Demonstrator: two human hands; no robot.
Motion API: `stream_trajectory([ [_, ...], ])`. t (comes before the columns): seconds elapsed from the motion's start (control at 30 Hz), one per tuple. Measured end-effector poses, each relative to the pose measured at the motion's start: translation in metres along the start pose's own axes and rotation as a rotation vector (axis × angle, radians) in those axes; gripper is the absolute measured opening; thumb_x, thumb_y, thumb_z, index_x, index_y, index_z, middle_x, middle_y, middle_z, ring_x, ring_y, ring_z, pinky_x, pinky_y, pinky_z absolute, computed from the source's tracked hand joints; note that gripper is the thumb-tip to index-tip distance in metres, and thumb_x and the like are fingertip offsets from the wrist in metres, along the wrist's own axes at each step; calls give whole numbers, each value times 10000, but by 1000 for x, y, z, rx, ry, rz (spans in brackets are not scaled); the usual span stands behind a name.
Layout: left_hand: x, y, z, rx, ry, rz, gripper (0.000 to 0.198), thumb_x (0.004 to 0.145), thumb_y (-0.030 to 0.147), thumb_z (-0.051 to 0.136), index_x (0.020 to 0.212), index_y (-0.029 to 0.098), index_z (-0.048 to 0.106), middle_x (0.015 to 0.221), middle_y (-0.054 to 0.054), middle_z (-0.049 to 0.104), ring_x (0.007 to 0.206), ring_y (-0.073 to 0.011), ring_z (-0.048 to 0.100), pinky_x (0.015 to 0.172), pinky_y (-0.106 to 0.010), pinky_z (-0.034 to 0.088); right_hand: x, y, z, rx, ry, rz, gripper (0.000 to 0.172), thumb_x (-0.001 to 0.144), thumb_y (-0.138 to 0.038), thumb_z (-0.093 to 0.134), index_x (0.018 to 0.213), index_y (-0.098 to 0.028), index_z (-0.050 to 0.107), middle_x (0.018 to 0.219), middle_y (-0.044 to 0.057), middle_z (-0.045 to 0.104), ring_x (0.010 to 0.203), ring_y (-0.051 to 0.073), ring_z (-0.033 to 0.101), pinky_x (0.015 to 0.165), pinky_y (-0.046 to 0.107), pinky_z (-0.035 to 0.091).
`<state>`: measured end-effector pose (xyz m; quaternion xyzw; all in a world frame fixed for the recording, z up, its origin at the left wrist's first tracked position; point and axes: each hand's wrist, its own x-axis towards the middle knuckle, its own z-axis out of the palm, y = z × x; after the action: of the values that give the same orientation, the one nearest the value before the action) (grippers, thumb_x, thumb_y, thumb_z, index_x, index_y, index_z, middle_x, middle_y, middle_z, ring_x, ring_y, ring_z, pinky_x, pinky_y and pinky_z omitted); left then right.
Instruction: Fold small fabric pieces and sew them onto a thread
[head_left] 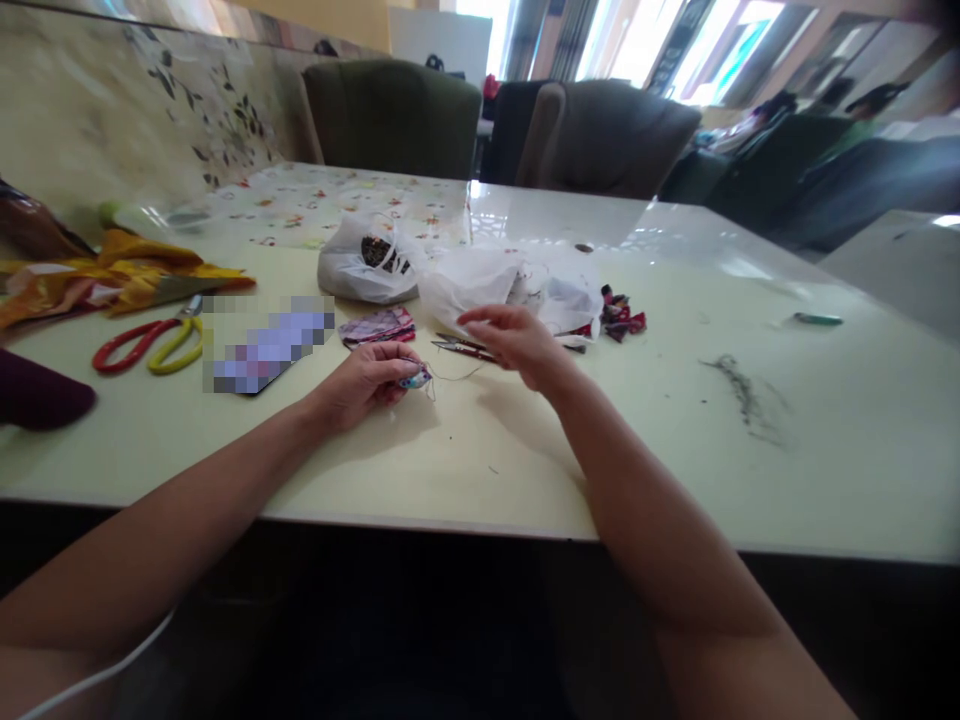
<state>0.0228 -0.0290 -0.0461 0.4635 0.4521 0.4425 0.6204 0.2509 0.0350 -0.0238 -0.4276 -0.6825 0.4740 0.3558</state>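
My left hand (369,382) is closed around a small patterned piece of cloth (415,378), pinched between thumb and fingers. A dark thread (457,378) hangs loose from the cloth and runs across toward my right hand (517,345). That hand is raised to the right of the cloth, its fingers bent together; whatever they pinch is too small to make out. Beneath its fingers lie thread snips (459,347) with pointed blades. Just behind my left hand rests a stack of pink and purple checked cloth (379,326).
White plastic bags (367,262) stand at the table's middle, beside dark red cloth bundles (624,315). Scissors (150,345) with red and yellow handles and a blurred phone-like object (274,345) lie left. Loose threads (742,390) and a green-handled tool (819,319) lie right. Chairs (390,120) stand beyond.
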Motion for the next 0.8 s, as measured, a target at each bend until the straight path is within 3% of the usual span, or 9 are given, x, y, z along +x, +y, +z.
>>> stream_trajectory([
  [0.1, 1, -1, -2, -9, -10, 13, 201, 679, 285, 843, 756, 151, 713, 655, -10, 638, 460, -52, 446, 411, -181, 307, -10, -5, 20, 31, -387, 123, 309, 804, -417, 747, 963, -153, 735, 559, -86, 381, 462, 44, 216, 422, 228, 124],
  [0.2, 1, -1, -4, -9, -21, 18, 201, 685, 291, 844, 764, 153, 722, 663, -10, 641, 467, -51, 454, 414, -178, 310, -11, -4, 23, 70, -432, 108, 243, 769, -387, 754, 787, -160, 670, 532, -89, 375, 461, 39, 231, 410, 215, 137],
  [0.4, 0, -1, -2, -6, -13, 1, 233, 658, 301, 860, 754, 143, 718, 638, -5, 616, 453, -49, 440, 403, -177, 289, -6, -5, 9, 228, -131, -3, 228, 759, -354, 717, 700, -189, 571, 517, -90, 343, 457, 43, 227, 430, 225, 132],
  [0.5, 0, 0, -1, -8, -5, -7, 239, 646, 298, 863, 738, 143, 707, 654, -12, 629, 454, -49, 442, 399, -176, 284, -2, -3, 3, 240, 114, -31, 158, 762, -256, 655, 666, -196, 543, 520, -82, 339, 459, 51, 243, 443, 238, 148],
  [0.63, 0, 0, -1, -4, -17, -3, 232, 661, 295, 860, 751, 142, 711, 687, -15, 646, 458, -46, 456, 395, -170, 298, 10, 7, -10, 184, 437, -35, 147, 750, -133, 572, 629, -193, 514, 551, -63, 348, 499, 63, 272, 474, 242, 182],
  [0.8, -1, 1, -1, -9, -30, 0, 231, 654, 283, 860, 747, 135, 710, 664, -5, 632, 455, -43, 462, 392, -159, 313, 22, 23, -34, -39, 671, -113, 198, 755, -70, 554, 596, -180, 511, 560, -57, 369, 555, 75, 322, 533, 243, 261],
])
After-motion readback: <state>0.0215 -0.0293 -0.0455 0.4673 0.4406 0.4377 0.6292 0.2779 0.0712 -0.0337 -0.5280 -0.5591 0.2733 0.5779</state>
